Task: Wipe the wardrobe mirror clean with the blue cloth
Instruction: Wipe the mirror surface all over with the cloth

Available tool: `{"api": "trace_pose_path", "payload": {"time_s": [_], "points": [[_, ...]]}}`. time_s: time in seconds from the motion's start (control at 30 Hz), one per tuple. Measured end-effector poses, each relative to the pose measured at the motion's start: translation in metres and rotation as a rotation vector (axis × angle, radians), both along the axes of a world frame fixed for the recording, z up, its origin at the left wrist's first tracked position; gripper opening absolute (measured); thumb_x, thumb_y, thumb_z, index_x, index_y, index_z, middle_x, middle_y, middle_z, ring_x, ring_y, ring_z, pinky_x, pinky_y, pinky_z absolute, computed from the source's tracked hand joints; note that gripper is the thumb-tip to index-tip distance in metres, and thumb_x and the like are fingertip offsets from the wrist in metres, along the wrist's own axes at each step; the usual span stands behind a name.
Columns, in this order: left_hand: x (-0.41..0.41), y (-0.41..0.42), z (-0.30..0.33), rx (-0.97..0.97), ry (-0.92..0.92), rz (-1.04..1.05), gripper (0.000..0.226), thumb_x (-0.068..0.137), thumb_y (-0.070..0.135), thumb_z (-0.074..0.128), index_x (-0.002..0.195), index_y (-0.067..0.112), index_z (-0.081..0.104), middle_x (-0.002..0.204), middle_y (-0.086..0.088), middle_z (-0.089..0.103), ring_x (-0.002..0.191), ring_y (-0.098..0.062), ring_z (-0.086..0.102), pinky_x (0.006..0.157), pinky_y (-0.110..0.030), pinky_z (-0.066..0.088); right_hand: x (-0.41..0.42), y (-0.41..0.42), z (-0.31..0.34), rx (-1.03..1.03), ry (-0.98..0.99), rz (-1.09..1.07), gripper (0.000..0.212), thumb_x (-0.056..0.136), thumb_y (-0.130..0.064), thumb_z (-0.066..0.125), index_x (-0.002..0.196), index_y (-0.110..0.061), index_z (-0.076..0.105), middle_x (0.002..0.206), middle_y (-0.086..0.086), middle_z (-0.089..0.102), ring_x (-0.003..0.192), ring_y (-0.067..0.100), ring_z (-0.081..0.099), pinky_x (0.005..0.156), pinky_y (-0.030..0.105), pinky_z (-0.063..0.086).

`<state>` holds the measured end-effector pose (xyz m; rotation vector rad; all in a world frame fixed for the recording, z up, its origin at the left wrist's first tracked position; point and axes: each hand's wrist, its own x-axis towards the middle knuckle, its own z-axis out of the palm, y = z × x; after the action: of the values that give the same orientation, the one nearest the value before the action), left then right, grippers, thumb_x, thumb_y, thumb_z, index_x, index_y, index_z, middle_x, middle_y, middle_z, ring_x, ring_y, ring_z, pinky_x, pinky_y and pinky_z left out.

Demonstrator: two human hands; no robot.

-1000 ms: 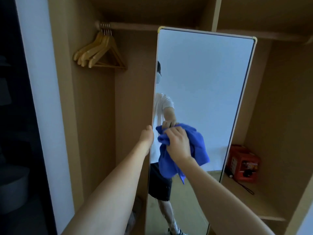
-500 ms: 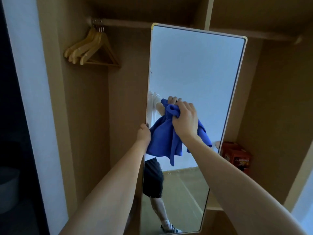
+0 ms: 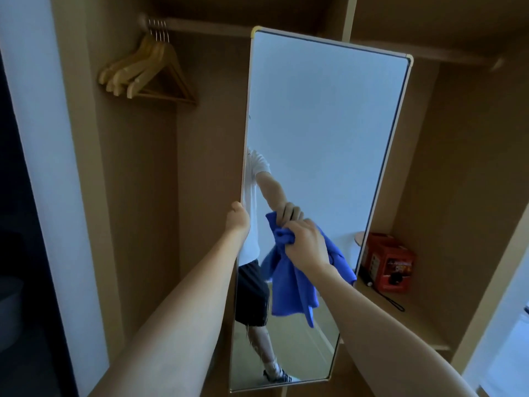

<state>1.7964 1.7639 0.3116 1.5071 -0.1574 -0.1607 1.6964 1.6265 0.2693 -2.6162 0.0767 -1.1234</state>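
Our right hand [image 3: 307, 243], fist bunched round the cloth [image 3: 292, 285], has dropped lower down the mirror [image 3: 323, 133], mid-wipe; our left hand [image 3: 239, 220] clasps its edge.

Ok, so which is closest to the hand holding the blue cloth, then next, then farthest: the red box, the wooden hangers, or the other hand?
From the right hand:
1. Left hand, just leftward, holding the mirror's left edge.
2. Red box, on the shelf to the right.
3. Wooden hangers, up high on the rail, far left.

Dim tan wardrobe [image 3: 148, 196], wooden hangers [image 3: 143, 70] on rail, red box [image 3: 389, 265] on shelf.
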Motion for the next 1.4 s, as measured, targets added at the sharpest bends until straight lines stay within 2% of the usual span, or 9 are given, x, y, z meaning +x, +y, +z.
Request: {"api": "trace_pose_path", "payload": {"time_s": [0.13,0.27,0.43,0.67,0.83,1.0,1.07,1.2,1.4], "points": [[-0.001,0.002,-0.001,-0.002,-0.011,-0.019,0.051,0.103,0.033,0.016,0.137,0.015,0.05,0.141,-0.008,0.05,0.13,-0.028,0.044,0.105,-0.038,0.031,-0.003,0.005,0.058,0.047,-0.27,-0.069,0.022,0.074,0.007,0.054,0.077,-0.014,0.06,0.081,-0.005,0.058,0.084,0.023,0.049,0.067,0.034,0.041],[0.0,0.001,-0.002,0.006,-0.014,-0.005,0.049,0.103,0.031,0.017,0.134,0.013,0.051,0.137,-0.009,0.052,0.127,-0.029,0.046,0.1,-0.036,0.032,0.003,-0.001,0.082,-0.02,-0.363,-0.125,0.02,0.074,0.006,0.052,0.081,-0.01,0.062,0.081,0.0,0.061,0.085,0.023,0.048,0.069,0.034,0.042],[0.003,-0.003,-0.006,0.017,-0.018,0.02,0.051,0.103,0.033,0.015,0.135,0.013,0.05,0.14,-0.012,0.05,0.124,-0.029,0.047,0.102,-0.038,0.034,0.011,-0.011,0.01,-0.015,-0.223,-0.013,0.022,0.076,-0.002,0.052,0.084,-0.014,0.069,0.089,-0.004,0.069,0.092,0.021,0.057,0.082,0.035,0.05],[-0.001,-0.005,-0.003,0.037,0.002,0.066,0.056,0.104,0.033,0.014,0.144,0.004,0.041,0.147,-0.016,0.044,0.133,-0.033,0.043,0.106,-0.039,0.033,-0.002,-0.018,-0.045,-0.122,0.139,-0.089,0.014,0.075,-0.004,0.061,0.081,-0.015,0.066,0.083,-0.005,0.066,0.088,0.02,0.055,0.078,0.039,0.05],[-0.006,0.0,-0.003,0.014,-0.01,0.041,0.053,0.104,0.031,0.016,0.141,0.009,0.047,0.146,-0.01,0.047,0.131,-0.03,0.045,0.106,-0.038,0.033,-0.01,-0.011,0.01,0.006,-0.058,-0.089,0.018,0.073,0.005,0.055,0.08,-0.007,0.066,0.082,0.004,0.063,0.083,0.024,0.054,0.071,0.038,0.046],[-0.003,0.002,-0.004,-0.02,-0.004,0.018,0.045,0.102,0.029,0.02,0.119,0.015,0.058,0.128,-0.008,0.059,0.107,-0.024,0.051,0.093,-0.035,0.038,0.0,-0.017,0.053,0.061,-0.312,-0.17,0.017,0.074,0.008,0.054,0.081,-0.006,0.061,0.08,0.004,0.059,0.081,0.025,0.048,0.071,0.035,0.04],[-0.002,0.001,-0.005,-0.013,-0.003,0.013,0.044,0.103,0.03,0.019,0.121,0.016,0.057,0.128,-0.008,0.057,0.106,-0.024,0.05,0.091,-0.034,0.036,0.002,-0.015,0.042,0.068,-0.313,-0.179,0.018,0.077,0.008,0.054,0.083,-0.008,0.06,0.083,0.001,0.058,0.083,0.02,0.046,0.072,0.032,0.039],[-0.003,-0.002,-0.004,0.027,-0.01,0.028,0.053,0.104,0.032,0.016,0.142,0.01,0.045,0.145,-0.012,0.047,0.13,-0.03,0.045,0.104,-0.04,0.034,0.002,-0.013,-0.013,0.012,-0.252,-0.15,0.02,0.082,0.004,0.058,0.09,-0.013,0.063,0.091,-0.006,0.06,0.087,0.013,0.044,0.075,0.02,0.032],[0.003,-0.002,-0.007,0.065,-0.005,0.061,0.055,0.105,0.034,0.015,0.143,0.005,0.042,0.147,-0.015,0.045,0.133,-0.033,0.043,0.106,-0.038,0.033,-0.009,-0.015,-0.058,0.107,-0.022,-0.185,0.019,0.084,0.002,0.054,0.086,-0.018,0.054,0.087,-0.008,0.053,0.086,0.015,0.045,0.072,0.031,0.042]]}}
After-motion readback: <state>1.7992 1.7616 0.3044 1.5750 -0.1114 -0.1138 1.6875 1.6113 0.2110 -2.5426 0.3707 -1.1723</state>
